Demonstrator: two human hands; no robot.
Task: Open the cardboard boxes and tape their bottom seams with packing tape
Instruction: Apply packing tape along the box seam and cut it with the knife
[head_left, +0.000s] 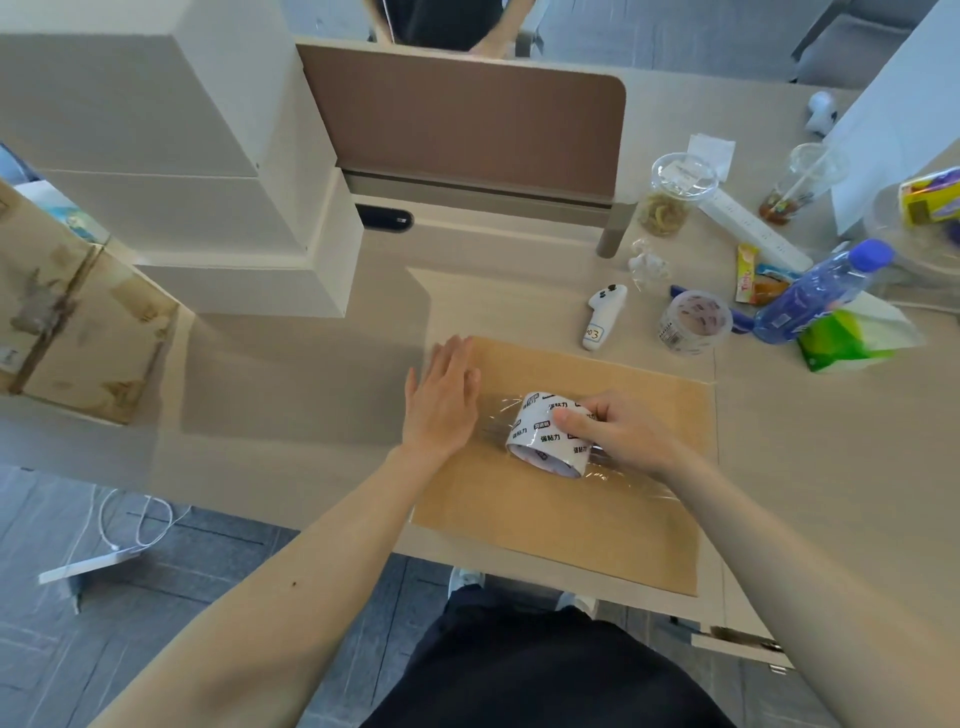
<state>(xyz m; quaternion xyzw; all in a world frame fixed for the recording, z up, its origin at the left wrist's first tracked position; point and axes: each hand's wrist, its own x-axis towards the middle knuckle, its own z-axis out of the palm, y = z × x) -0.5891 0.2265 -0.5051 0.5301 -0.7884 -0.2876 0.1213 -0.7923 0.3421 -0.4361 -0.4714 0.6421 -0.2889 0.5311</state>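
Gripping a printed tape roll (549, 434), right hand (618, 431) curls; left hand (441, 402) presses flat-fingered on smooth brown cardboard (571, 519).

This looks like an office. A pale desk (311, 384) carries a brown divider panel (457, 119) at its far edge. Just in front of the panel sits a dark cable port (384, 218). To the panel's right lie a white power strip (753, 228) and clear takeaway cups (675, 192).

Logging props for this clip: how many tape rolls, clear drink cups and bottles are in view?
Tape rolls: 2, held tape roll, spare tape roll
Clear drink cups: 2, left cup, right cup
Bottles: 1, blue bottle
Total: 5
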